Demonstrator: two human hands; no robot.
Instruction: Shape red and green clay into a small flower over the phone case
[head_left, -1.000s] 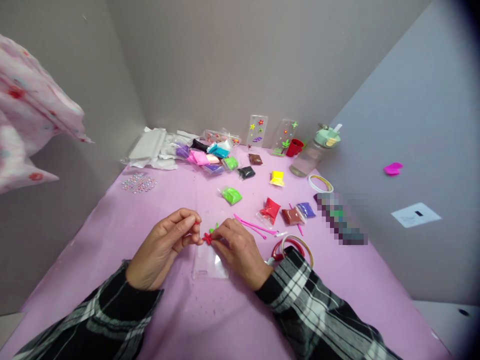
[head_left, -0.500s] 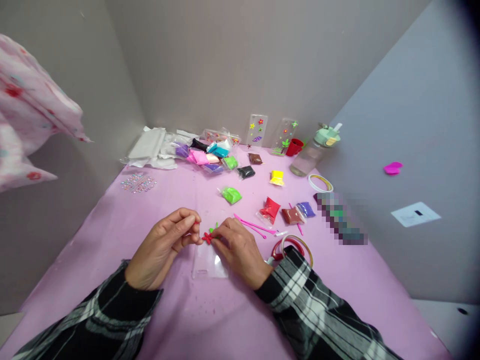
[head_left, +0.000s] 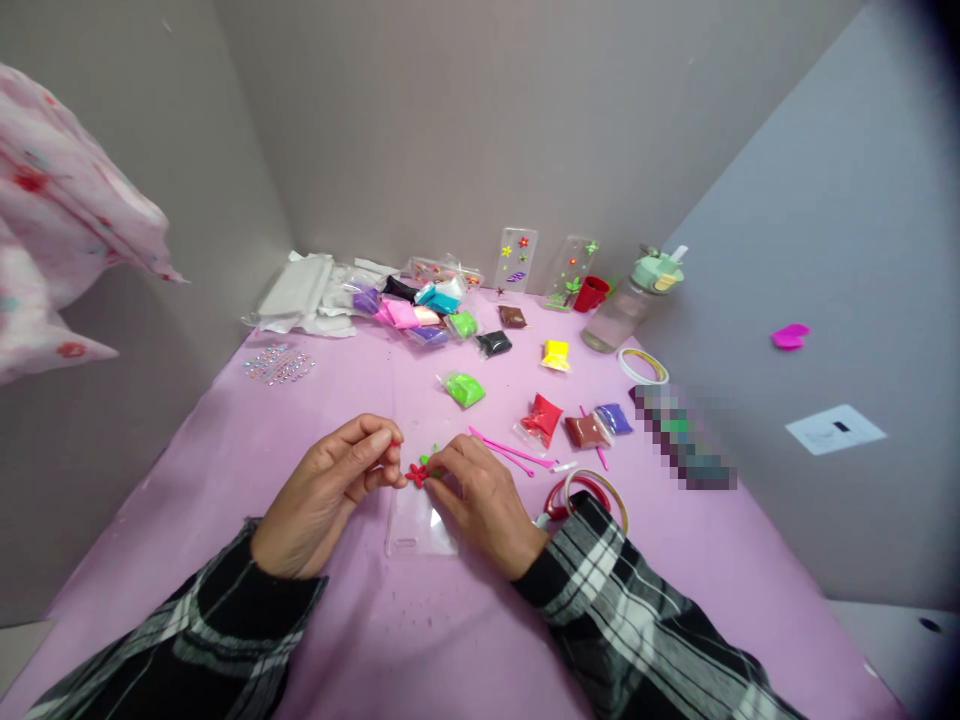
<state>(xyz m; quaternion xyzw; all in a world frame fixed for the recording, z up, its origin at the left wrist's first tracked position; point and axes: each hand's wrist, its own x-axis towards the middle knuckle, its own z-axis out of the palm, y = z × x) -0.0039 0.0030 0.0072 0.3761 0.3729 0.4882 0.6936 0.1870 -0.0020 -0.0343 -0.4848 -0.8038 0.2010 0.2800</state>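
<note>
A clear phone case [head_left: 412,525] lies flat on the table, partly under my hands. On it is a small red clay flower [head_left: 415,475], with a bit of green clay [head_left: 425,460] just behind. My right hand [head_left: 484,495] is closed, thumb and forefinger pinched at the flower's right edge; the fingers cover that side. To the left, my left hand [head_left: 337,490] is raised slightly, its thumb and forefinger pinching a tiny piece of red clay [head_left: 395,443]. The lower fingers of that hand are curled close to the flower's left petal.
Beyond the hands lie clay packets in green [head_left: 464,390], red [head_left: 541,418], brown [head_left: 587,431] and yellow [head_left: 556,354]. Pink modelling tools [head_left: 510,452] and tape rolls [head_left: 600,485] are at right. A water bottle [head_left: 622,310] and decorated cases [head_left: 516,260] stand at the back.
Both hands hold nearly the same pose, still pinching. The whole view has shifted very slightly; nothing is visibly picked up or let go.
</note>
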